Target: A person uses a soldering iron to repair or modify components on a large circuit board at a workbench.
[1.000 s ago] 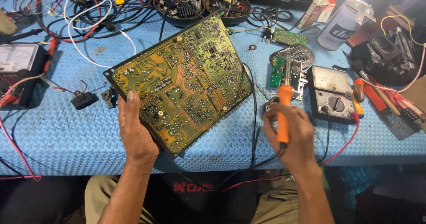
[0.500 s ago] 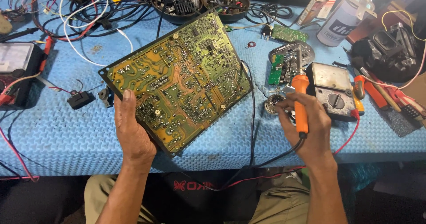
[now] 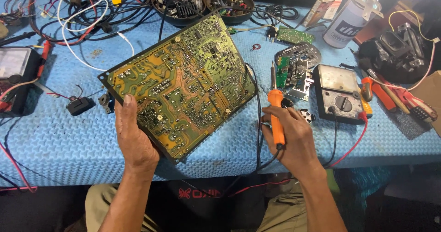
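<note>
A large yellow-green circuit board [image 3: 183,82] lies solder side up, tilted, on the blue foam mat [image 3: 59,140]. My left hand [image 3: 133,135] grips the board's near left edge, thumb lying on its face. My right hand [image 3: 291,138] holds an orange-handled soldering iron [image 3: 274,110], its metal tip pointing away from me, just right of the board. A black cable runs from the iron's handle down past the table edge.
An analog multimeter [image 3: 339,94] with red and black leads sits right of my right hand. Small circuit boards [image 3: 294,69], a silver can [image 3: 351,18], two bowls of parts [image 3: 181,2], tangled wires [image 3: 78,11], a black meter [image 3: 16,78] at left, red-handled tools [image 3: 395,99] at right.
My right hand has shifted the soldering iron from the multimeter side back toward the board, tip now raised and pointing away. My left hand keeps its grip on the board.
</note>
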